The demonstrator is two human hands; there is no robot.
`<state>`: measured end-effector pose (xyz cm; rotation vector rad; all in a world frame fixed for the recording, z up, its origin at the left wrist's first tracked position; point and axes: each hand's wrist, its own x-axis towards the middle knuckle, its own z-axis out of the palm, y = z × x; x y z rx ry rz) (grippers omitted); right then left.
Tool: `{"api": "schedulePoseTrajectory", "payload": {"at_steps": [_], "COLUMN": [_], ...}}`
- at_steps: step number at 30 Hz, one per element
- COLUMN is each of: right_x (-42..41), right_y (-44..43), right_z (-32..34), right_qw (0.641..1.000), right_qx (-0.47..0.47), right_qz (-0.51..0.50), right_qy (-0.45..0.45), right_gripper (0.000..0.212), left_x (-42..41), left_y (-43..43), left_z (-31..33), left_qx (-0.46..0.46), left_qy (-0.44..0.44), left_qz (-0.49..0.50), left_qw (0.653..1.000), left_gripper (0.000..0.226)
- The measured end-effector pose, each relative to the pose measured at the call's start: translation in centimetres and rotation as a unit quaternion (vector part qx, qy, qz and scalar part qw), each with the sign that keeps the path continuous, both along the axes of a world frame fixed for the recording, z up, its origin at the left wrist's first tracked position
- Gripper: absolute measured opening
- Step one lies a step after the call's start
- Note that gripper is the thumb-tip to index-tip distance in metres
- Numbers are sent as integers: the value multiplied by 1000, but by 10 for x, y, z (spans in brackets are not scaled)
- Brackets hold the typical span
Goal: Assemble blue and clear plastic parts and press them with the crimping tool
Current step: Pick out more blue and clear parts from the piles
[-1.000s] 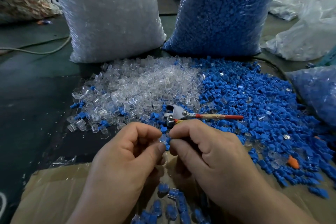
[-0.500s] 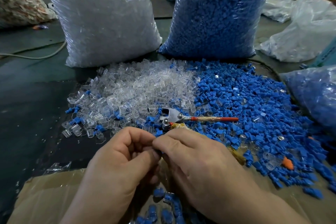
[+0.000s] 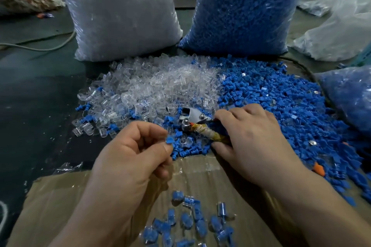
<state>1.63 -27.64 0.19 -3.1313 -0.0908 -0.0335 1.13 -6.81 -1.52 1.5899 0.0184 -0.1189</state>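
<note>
Left hand [image 3: 130, 152], lower centre-left: thumb and forefinger pinch one blue part [image 3: 170, 140].
Crimping tool [image 3: 193, 120], centre: lies on the pile [image 3: 271, 94], just up and right of that part. Its long axis runs upper left to lower right, with the head toward the part.
Right hand [image 3: 251, 136], centre-right: fingers curl round the tool's handles. It is the nearer hand.

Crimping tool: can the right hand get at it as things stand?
Probably yes. The right hand lies over the handles of the crimping tool, thumb under the taped one; only loose blue parts surround it.
</note>
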Motion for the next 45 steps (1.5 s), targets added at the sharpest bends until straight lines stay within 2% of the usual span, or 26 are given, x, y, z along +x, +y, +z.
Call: {"api": "schedulePoseTrajectory", "payload": {"at_steps": [4,7,9,12,14,19,31,39,42,45], "right_x": [-1,-3,-8,-18,-21,-21,-18,-20,-20,-13], "right_y": [-2,-5,-8,-5,-3,-3,-1,3,0,-5], "right_z": [2,10,15,19,18,18,17,19,16,10], "right_qw": [999,992,984,974,971,973,976,976,979,990], "right_qx": [33,102,148,178,169,162,128,132,139,93], "right_qz": [-9,4,38,121,155,158,173,163,144,93], "right_qy": [-31,-74,-89,-76,-71,-52,-31,-55,-42,-52], "right_gripper": [51,47,48,47,51,59,55,50,53,64], "left_x": [1,1,1,3,4,6,2,-1,0,5], "left_y": [-3,-3,-1,5,9,15,11,14,15,19], "left_z": [-1,-1,1,3,4,0,7,11,10,2], "left_qx": [-19,-19,-42,-26,-19,7,10,11,42,99], "left_qy": [-5,-10,-1,-15,-29,-71,-82,-87,-97,-63], "left_qz": [19,20,21,15,4,-19,-33,-25,5,31], "left_qw": [1000,1000,999,999,999,997,996,996,994,993], "left_gripper": [25,21,21,25,24,19,19,19,17,32]}}
